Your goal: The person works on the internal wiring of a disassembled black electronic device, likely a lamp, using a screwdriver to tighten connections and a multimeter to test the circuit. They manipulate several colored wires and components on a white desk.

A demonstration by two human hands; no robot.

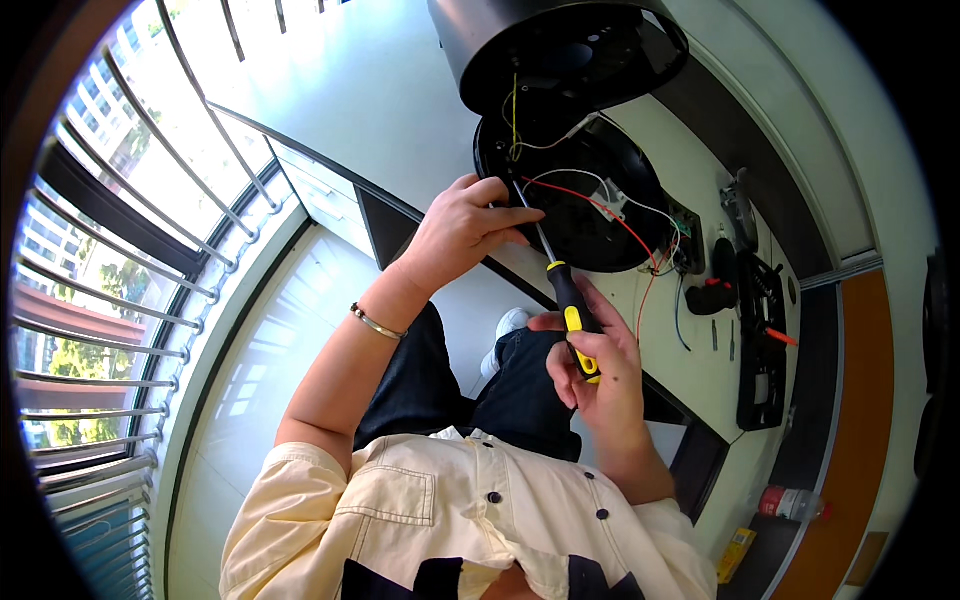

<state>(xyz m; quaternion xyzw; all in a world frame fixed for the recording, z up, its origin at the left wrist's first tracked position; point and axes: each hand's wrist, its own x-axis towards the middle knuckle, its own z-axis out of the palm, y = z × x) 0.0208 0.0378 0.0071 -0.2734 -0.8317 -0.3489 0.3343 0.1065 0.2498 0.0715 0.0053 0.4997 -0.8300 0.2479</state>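
My right hand (605, 365) is wrapped around the black and yellow handle of a screwdriver (575, 315). Its metal shaft points up and left to the near rim of a round black appliance base (590, 235). My left hand (465, 230) is closed at the shaft close to the tip, one finger crossing over it; the tip's exact contact is hard to see. Red and white wires run across the base, and a white connector (610, 203) lies inside. Behind it, the black cylindrical housing (470, 60) lies tipped with its opening toward me, joined by a yellow-green wire (515, 115).
A green circuit board (685, 235) sits right of the base, wired to it. Further right are a black tool case (762, 370), a black and red tool (715, 290) and small bits (715, 335). A bottle (790, 503) and yellow box (736, 555) lie lower right. Barred windows stand left.
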